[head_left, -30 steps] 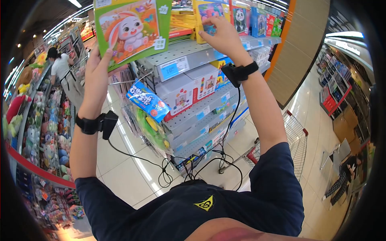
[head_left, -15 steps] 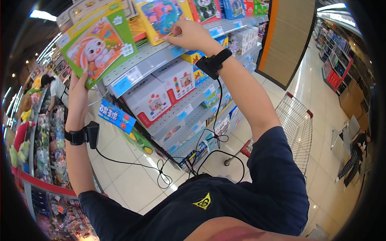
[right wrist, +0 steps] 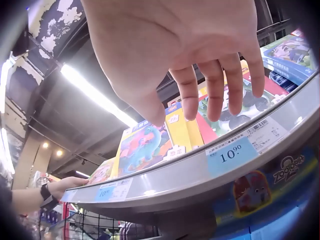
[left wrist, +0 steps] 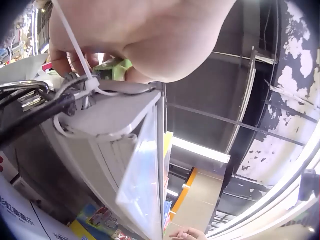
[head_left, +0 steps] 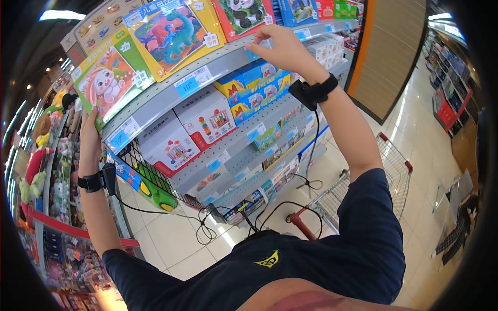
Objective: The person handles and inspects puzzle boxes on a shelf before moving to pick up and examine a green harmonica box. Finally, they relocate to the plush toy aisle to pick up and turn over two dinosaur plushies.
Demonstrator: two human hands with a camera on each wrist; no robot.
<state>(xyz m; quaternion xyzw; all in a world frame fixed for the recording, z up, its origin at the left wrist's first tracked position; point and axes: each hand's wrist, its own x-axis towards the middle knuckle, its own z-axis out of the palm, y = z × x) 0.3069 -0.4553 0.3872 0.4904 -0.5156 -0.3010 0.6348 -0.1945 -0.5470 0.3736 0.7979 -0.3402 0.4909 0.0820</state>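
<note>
My left hand (head_left: 90,137) grips the lower left edge of a flat green box (head_left: 111,85) with a rabbit picture, at the left end of the top shelf. In the left wrist view a bit of green (left wrist: 119,69) shows by the fingers, above the shelf's end. A yellow box (head_left: 171,33) with a dinosaur picture leans beside the rabbit one. My right hand (head_left: 288,49) holds nothing, just in front of the shelf edge by a red panda box (head_left: 243,15). Its fingers (right wrist: 215,95) hang spread and slightly bent in the right wrist view.
Price labels line the grey shelf edge (head_left: 197,78). White toy boxes (head_left: 176,142) and blue-yellow boxes (head_left: 254,90) fill the level below. A shopping cart (head_left: 389,166) stands at the right, a plush-toy rack (head_left: 57,171) at the left. Cables (head_left: 207,228) hang from both wrists.
The rabbit box has come down to the shelf's left end with my left hand. My right hand has left the dinosaur box and moved right; the head view has turned too.
</note>
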